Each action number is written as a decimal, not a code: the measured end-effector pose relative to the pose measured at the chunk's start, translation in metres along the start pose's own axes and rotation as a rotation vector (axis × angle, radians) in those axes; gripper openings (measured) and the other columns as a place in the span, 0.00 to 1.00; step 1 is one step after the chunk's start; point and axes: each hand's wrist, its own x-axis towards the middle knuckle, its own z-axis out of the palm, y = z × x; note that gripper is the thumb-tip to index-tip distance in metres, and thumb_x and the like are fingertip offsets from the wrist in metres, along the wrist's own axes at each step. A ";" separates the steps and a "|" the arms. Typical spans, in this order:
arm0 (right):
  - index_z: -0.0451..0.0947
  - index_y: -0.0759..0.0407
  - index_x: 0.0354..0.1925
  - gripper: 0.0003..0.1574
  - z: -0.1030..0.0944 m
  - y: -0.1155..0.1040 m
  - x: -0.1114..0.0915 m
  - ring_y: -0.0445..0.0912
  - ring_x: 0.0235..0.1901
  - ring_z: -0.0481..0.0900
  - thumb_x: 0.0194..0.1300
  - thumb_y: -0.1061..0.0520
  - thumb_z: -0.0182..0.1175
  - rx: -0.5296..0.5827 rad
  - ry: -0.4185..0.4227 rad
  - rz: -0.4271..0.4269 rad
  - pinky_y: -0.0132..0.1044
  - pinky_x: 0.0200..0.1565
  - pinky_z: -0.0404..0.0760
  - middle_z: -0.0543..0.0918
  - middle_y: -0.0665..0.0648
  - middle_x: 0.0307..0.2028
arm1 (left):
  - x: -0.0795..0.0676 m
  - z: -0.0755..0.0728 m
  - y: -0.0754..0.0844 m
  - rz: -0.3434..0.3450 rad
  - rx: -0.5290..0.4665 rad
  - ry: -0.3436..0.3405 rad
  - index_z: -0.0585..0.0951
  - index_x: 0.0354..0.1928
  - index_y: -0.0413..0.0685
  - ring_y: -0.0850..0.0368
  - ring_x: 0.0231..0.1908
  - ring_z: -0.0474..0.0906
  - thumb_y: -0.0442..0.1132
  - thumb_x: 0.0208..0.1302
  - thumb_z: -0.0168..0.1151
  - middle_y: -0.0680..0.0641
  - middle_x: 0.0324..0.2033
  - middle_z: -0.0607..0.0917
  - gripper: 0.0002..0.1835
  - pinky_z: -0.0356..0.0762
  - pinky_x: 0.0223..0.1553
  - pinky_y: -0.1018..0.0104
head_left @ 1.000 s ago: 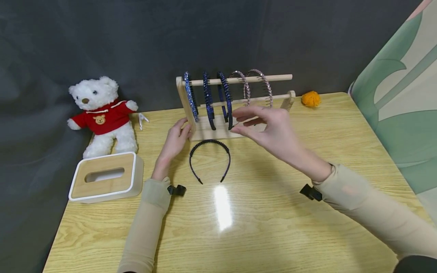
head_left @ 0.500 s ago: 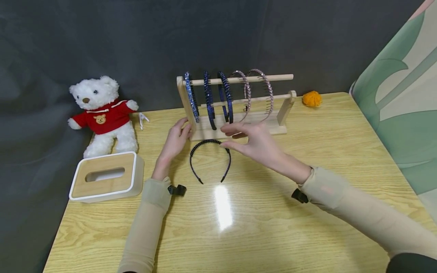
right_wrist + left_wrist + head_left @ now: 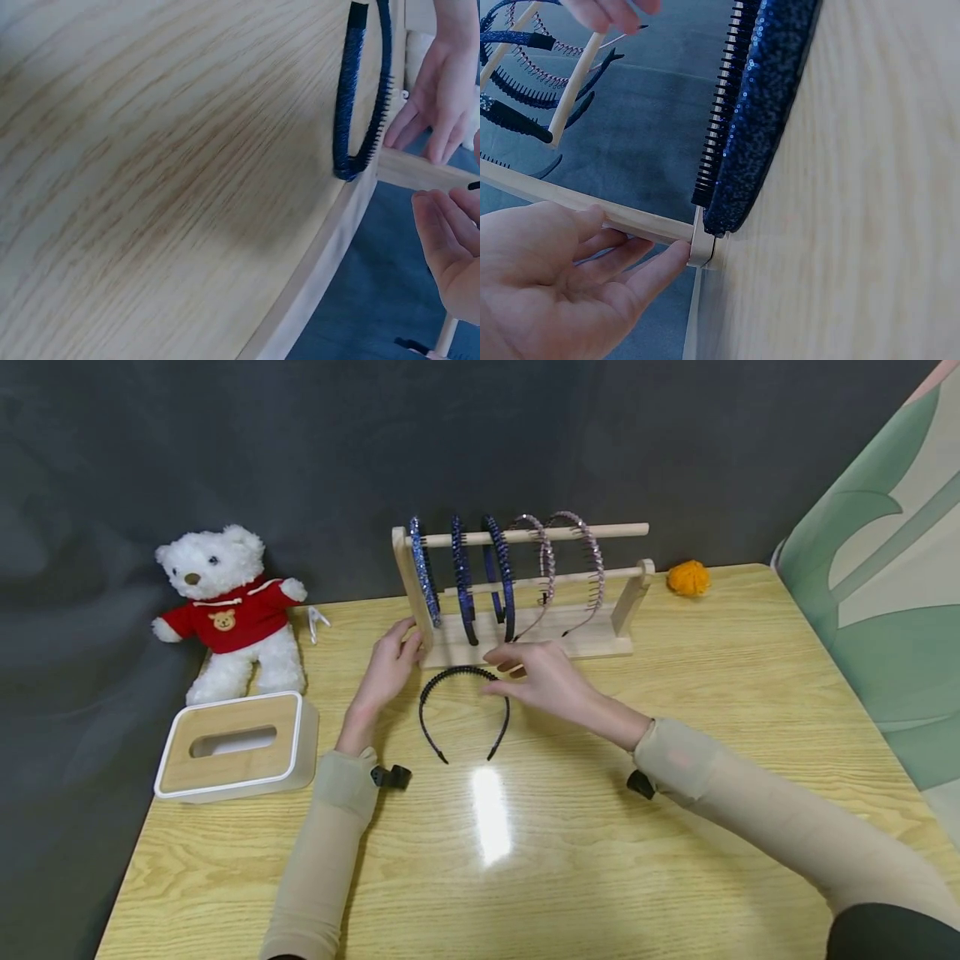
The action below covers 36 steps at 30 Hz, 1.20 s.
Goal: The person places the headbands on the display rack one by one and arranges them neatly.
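A wooden headband rack (image 3: 526, 649) stands at the back of the table. My left hand (image 3: 387, 663) grips the left end of its base; in the left wrist view, the thumb and fingers (image 3: 656, 274) meet the base's corner. A black, toothed headband (image 3: 426, 727) lies on the table before the rack, open ends toward me. My right hand (image 3: 551, 681) is at that headband's upper right, thumb and fingers parted, nothing seen between them. Whether it touches the headband is unclear. A glittery blue headband (image 3: 423, 572), dark blue headbands (image 3: 461, 581) and pink headbands (image 3: 592, 556) hang on the rack.
At the left a white teddy bear (image 3: 247, 622) in a red top sits behind a tissue box (image 3: 236, 747) with a wooden lid. A small white object (image 3: 317, 622) lies beside the bear. An orange ball of yarn-like stuff (image 3: 688, 578) sits right of the rack.
My right hand has left the dark blue headband on the rack and come down and slightly left to the headband on the table. My left hand stays at the rack's base.
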 end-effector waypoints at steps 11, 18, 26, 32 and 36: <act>0.85 0.72 0.56 0.27 0.014 0.018 0.012 0.59 0.46 0.91 0.66 0.57 0.78 -0.013 -0.092 0.088 0.48 0.49 0.93 0.89 0.68 0.52 | 0.002 -0.001 -0.002 0.025 0.021 0.005 0.67 0.78 0.32 0.32 0.61 0.82 0.36 0.88 0.46 0.29 0.71 0.73 0.24 0.85 0.63 0.54; 0.86 0.73 0.54 0.25 0.024 0.028 0.017 0.57 0.41 0.91 0.65 0.58 0.78 -0.047 -0.109 0.095 0.42 0.45 0.93 0.90 0.68 0.48 | 0.001 -0.001 -0.002 0.013 0.044 0.006 0.67 0.78 0.33 0.33 0.59 0.83 0.35 0.88 0.46 0.29 0.70 0.74 0.24 0.85 0.62 0.56; 0.87 0.71 0.49 0.20 0.031 0.034 0.020 0.51 0.35 0.88 0.65 0.58 0.79 -0.117 -0.111 0.086 0.40 0.39 0.91 0.90 0.63 0.38 | 0.000 0.000 0.000 0.012 0.032 0.000 0.66 0.79 0.32 0.33 0.61 0.82 0.35 0.88 0.45 0.28 0.72 0.72 0.24 0.85 0.63 0.54; 0.87 0.71 0.49 0.20 0.034 0.036 0.023 0.53 0.38 0.89 0.65 0.58 0.78 -0.136 -0.127 0.096 0.42 0.44 0.92 0.90 0.63 0.40 | 0.000 0.000 0.001 0.011 0.035 -0.002 0.66 0.79 0.32 0.33 0.61 0.82 0.35 0.88 0.45 0.28 0.72 0.72 0.24 0.84 0.63 0.54; 0.87 0.70 0.48 0.20 0.037 0.036 0.025 0.53 0.36 0.87 0.66 0.57 0.78 -0.187 -0.143 0.088 0.43 0.42 0.90 0.90 0.63 0.38 | 0.000 0.000 0.000 0.011 0.027 -0.002 0.66 0.79 0.32 0.33 0.62 0.82 0.35 0.88 0.45 0.28 0.72 0.72 0.24 0.84 0.63 0.55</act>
